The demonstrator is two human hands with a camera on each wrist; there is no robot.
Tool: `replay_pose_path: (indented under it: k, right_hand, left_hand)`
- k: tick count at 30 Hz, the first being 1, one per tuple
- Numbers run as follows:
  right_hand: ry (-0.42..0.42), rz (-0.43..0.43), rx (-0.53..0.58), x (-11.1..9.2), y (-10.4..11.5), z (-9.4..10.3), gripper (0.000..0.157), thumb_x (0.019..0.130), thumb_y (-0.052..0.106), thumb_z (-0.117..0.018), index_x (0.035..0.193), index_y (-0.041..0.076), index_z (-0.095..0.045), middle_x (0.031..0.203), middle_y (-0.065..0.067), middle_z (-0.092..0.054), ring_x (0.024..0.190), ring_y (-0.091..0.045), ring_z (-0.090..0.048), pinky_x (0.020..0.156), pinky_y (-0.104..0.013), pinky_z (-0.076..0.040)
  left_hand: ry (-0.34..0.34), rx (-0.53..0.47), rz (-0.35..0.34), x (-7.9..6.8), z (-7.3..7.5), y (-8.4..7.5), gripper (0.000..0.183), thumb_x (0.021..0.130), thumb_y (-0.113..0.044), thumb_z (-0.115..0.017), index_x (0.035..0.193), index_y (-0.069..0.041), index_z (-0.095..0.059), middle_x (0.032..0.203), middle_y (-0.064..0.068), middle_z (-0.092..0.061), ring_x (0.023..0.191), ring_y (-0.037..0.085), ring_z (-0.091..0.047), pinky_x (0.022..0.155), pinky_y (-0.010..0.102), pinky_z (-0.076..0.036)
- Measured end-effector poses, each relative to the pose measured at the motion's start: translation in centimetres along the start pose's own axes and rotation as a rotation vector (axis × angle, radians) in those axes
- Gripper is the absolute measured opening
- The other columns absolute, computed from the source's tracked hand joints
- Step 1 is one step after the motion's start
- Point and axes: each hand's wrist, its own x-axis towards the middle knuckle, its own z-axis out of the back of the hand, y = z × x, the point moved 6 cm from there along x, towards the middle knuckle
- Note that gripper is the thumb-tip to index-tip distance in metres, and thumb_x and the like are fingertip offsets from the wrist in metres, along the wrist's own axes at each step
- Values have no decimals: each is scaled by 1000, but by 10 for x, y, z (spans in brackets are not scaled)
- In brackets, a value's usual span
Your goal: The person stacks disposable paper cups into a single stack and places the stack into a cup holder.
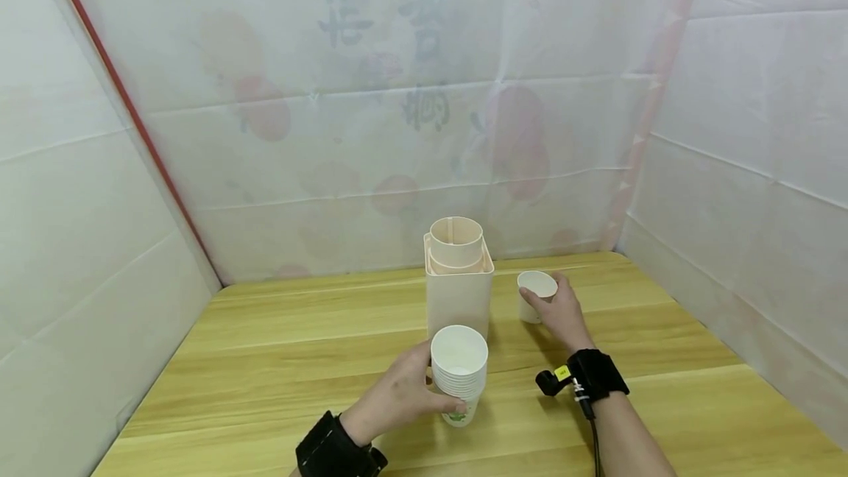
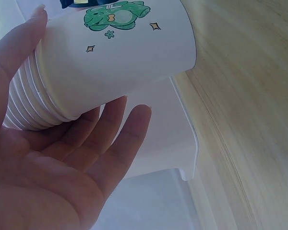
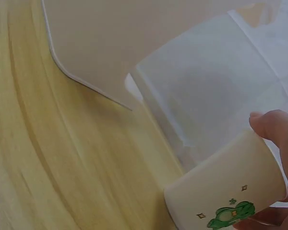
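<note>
A stack of white paper cups [image 1: 458, 359] with a green cartoon print is gripped by my left hand [image 1: 400, 389], thumb on the near side and fingers behind. The left wrist view shows the rims of the nested cups [image 2: 33, 103] by the palm. To the right, my right hand [image 1: 562, 311] holds a single paper cup [image 1: 535, 297] near its rim, thumb and fingers on opposite sides. In the right wrist view that cup [image 3: 230, 182] appears at or close to the tabletop; contact is unclear. Between and behind the hands stands a cream cup dispenser [image 1: 458, 304] with a round tube on top.
The wooden table [image 1: 298, 344] has a back edge along a white sheet wall [image 1: 371, 131] with faint red and dark prints. White sheets [image 1: 755, 109] also hang at both sides. A black wrist strap with a camera and cable [image 1: 592, 374] is on the right wrist.
</note>
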Motion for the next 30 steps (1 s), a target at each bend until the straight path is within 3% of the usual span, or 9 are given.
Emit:
replay_pose_path:
  k: [14,24,30]
  right_hand:
    - [15,-1,6,-3,2,4,83,87,51,-56,139,-1,-17,129,-31,-37,115,-41,-39,92,-57,-37]
    - [-45,82,20,-3,22,15,77,87,48,-57,136,-1,-25,124,-26,-42,110,-36,-43,88,-53,-40]
    - [-99,160,54,-5,44,27,69,86,46,-60,134,4,-31,120,-20,-48,103,-29,-47,77,-45,-45]
  left_hand:
    - [3,-10,-1,1,-1,0,74,64,-30,-83,126,-34,-42,117,-9,-54,105,11,-51,80,31,-48]
    - [-3,6,-7,1,-1,-2,74,64,-28,-84,125,-34,-43,116,-9,-55,103,11,-51,79,31,-48]
    - [-4,11,-4,1,-1,-1,74,64,-29,-83,125,-34,-42,116,-9,-55,103,11,-51,79,31,-48]
